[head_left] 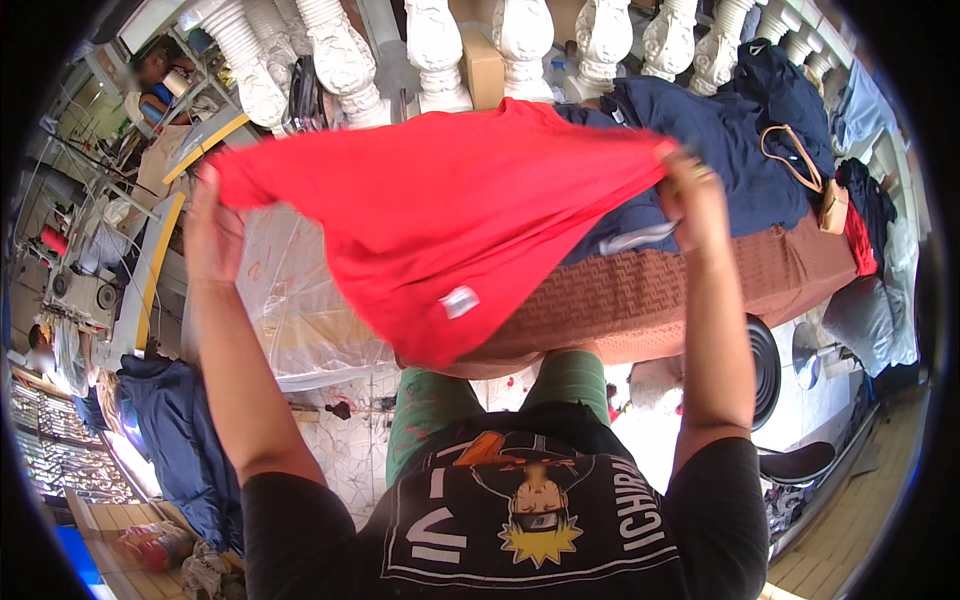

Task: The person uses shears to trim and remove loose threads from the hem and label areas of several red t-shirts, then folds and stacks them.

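Note:
Stretched in the air between my two hands is a red garment (430, 200), probably a shirt, with a small white label near its lower edge. My left hand (213, 235) is closed on its left end, and my right hand (693, 200) grips the opposite end, slightly blurred. The cloth sags in the middle toward my lap. Behind and below it, a pile of dark navy garments (730, 150) lies on a table draped with a textured brown cloth (620, 310). The red fabric hides part of both.
Clear plastic sheeting (290, 340) covers the table's left part. White balusters (435, 55) and a cardboard box (484, 70) line the far side. A tan pouch (834, 207) sits at right. Yellow-edged worktables (160, 270) stand left; another person (155, 85) is at upper left.

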Motion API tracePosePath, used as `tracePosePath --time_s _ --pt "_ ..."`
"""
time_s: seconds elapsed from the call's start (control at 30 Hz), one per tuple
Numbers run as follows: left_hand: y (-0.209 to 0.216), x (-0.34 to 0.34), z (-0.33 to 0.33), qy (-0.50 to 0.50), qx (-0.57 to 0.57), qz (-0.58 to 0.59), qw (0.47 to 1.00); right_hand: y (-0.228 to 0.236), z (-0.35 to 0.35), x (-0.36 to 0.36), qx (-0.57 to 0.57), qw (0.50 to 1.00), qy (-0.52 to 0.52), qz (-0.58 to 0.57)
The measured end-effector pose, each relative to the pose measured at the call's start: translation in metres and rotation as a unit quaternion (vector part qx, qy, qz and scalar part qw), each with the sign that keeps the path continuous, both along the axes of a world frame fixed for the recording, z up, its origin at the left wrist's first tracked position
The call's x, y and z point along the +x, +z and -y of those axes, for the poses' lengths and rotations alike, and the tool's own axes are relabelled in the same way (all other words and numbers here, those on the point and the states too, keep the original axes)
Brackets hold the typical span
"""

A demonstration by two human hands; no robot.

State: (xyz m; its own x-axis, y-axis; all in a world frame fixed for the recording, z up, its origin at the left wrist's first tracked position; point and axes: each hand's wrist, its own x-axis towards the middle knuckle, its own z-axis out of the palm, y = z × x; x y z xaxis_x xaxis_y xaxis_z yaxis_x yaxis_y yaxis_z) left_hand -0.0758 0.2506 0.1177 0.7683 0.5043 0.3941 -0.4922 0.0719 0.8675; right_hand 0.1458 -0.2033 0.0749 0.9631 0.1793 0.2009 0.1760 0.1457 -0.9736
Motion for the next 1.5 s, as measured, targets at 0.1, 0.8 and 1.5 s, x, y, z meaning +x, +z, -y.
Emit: tracePosePath --time_s 0.1,0.8,1.5 --pt "0.047 -0.002 -0.012 -0.018 0.113 -0.075 0.991 0.071 0.007 -0.015 0.062 0.997 0.039 0.033" --pt "0.114 0.072 -0.044 0.092 0.042 0.011 0.995 0.184 0.079 0.057 -0.196 0.947 -0.181 0.177" --pt "-0.192 0.03 -0.003 0.349 0.312 -0.205 0.86 -0.145 0.053 0.033 -0.34 0.914 -0.192 0.112"
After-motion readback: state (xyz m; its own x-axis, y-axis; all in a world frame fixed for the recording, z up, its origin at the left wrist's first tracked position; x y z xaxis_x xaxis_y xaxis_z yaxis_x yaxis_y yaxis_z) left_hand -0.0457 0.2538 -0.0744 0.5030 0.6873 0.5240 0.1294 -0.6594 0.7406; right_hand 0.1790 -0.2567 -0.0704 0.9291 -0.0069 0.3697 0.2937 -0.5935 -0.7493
